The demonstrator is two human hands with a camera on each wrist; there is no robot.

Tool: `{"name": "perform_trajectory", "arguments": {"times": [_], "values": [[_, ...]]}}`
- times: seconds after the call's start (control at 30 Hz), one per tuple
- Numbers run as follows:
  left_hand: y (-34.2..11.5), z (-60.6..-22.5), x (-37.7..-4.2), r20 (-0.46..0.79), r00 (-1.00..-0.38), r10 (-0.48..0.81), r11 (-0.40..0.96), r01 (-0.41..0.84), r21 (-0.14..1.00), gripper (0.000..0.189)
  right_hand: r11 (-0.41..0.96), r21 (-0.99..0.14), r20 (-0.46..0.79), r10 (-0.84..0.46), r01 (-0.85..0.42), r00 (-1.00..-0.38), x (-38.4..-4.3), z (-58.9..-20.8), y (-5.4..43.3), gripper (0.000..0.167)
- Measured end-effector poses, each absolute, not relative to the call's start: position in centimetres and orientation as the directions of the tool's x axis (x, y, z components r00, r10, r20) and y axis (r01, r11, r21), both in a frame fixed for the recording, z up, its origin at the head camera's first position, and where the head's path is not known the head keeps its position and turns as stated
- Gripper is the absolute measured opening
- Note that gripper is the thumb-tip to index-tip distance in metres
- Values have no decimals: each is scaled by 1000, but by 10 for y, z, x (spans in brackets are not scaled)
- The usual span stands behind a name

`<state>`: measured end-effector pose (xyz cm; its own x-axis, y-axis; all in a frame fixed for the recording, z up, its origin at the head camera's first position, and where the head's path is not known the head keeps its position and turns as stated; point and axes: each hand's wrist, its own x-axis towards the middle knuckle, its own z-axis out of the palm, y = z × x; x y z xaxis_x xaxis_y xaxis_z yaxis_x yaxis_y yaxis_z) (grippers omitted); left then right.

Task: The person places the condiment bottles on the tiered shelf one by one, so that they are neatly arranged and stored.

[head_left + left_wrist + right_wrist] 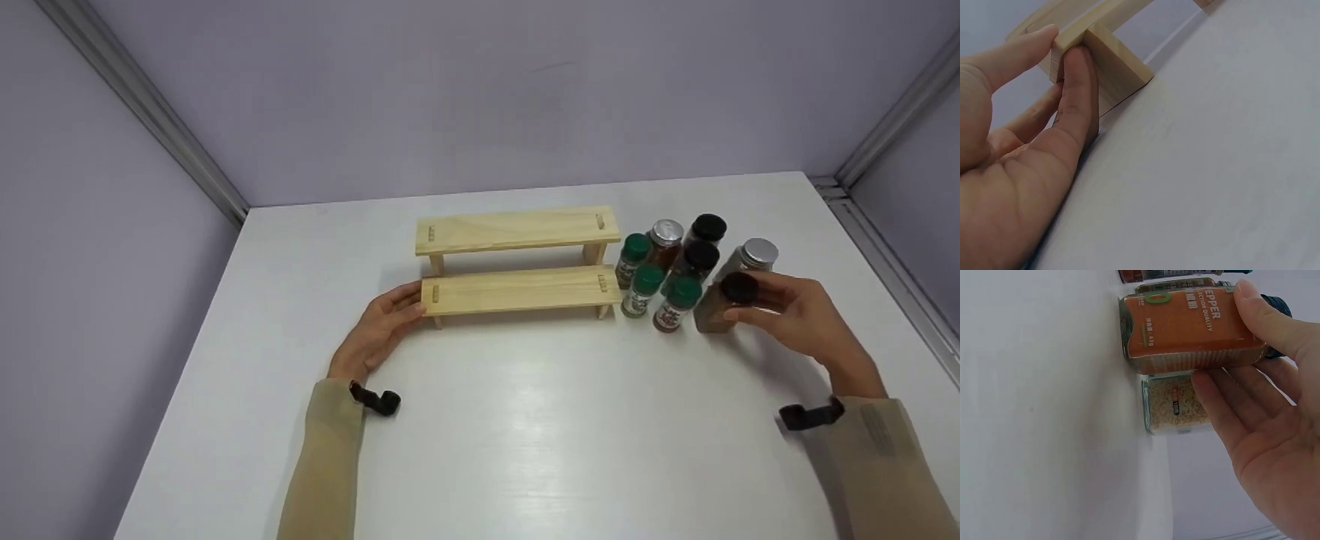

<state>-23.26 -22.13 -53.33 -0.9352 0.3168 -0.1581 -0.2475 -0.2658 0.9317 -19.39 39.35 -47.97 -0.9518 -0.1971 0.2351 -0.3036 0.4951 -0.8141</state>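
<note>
A two-step wooden rack (517, 291) stands near the back of the white table. My left hand (379, 330) pinches the left end of its lower shelf, thumb on the top edge and fingers beneath, beside the wooden leg (1114, 73). My right hand (799, 315) grips a pepper jar (1190, 329) with a black cap (739, 288) and brown-orange powder inside, thumb on one side and fingers on the other. Whether its base touches the table, I cannot tell. Just behind it is a silver-capped jar (757, 255), whose pale flaky contents (1176, 405) show in the right wrist view.
Several other spice jars cluster right of the rack: green-capped ones (637, 300) in front, black-capped jars (700, 259) and a silver-capped red-brown jar (664, 236) behind. A pale wall (480, 97) borders the table (510, 427) at the back.
</note>
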Motion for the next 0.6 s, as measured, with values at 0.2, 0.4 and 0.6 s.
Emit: {"name": "perform_trajectory", "arguments": {"times": [0.2,0.4,0.6], "values": [[-222,-533,-232,-171,-933,316,-254,-256,933,64,533,-802,227,-147,-270,-963,-188,-467,391,52],[-219,-531,-234,-183,-938,293,-267,-264,927,61,537,-781,308,-113,-319,-945,-184,-444,389,52],[-210,-526,-233,-201,-947,250,-264,-267,927,53,531,-750,433,-57,-394,-900,-181,-413,382,50]]}}
